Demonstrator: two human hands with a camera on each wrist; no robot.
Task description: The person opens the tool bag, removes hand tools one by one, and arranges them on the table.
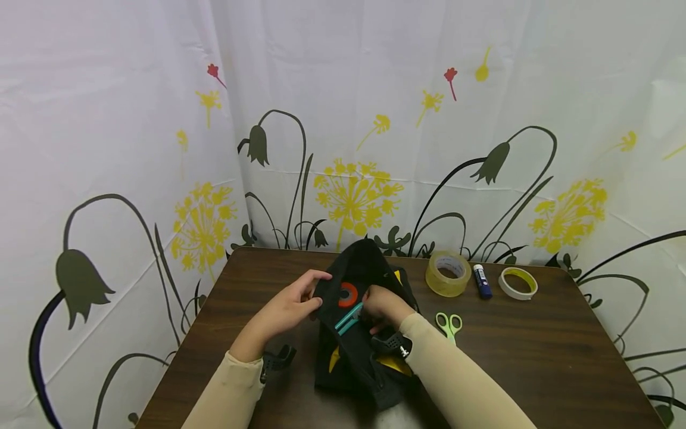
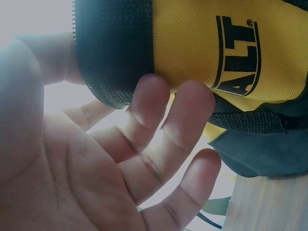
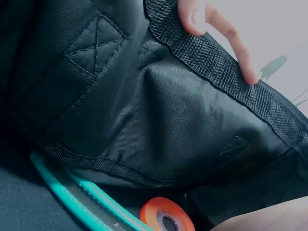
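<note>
A black and yellow tool bag (image 1: 361, 357) lies on the table with its mouth open. My left hand (image 1: 286, 307) pinches the bag's black rim between thumb and fingers; in the left wrist view the other fingers stand loosely bent beside the yellow side panel (image 2: 192, 48). My right hand (image 1: 387, 305) reaches into the bag, its fingertips hidden. Close by it lies a teal-edged thing (image 1: 348, 320) with a dark middle strip, whose kind I cannot tell. An orange ring-shaped roll (image 3: 153, 211) sits inside the bag too. Whether the right hand grips anything is hidden.
Along the table's back right stand a wide roll of clear tape (image 1: 449, 274), a blue glue stick (image 1: 483, 282) and a narrow white tape roll (image 1: 517, 283). Green-handled scissors (image 1: 449, 325) lie just right of the bag. A flower-printed curtain (image 1: 407, 119) hangs behind the table.
</note>
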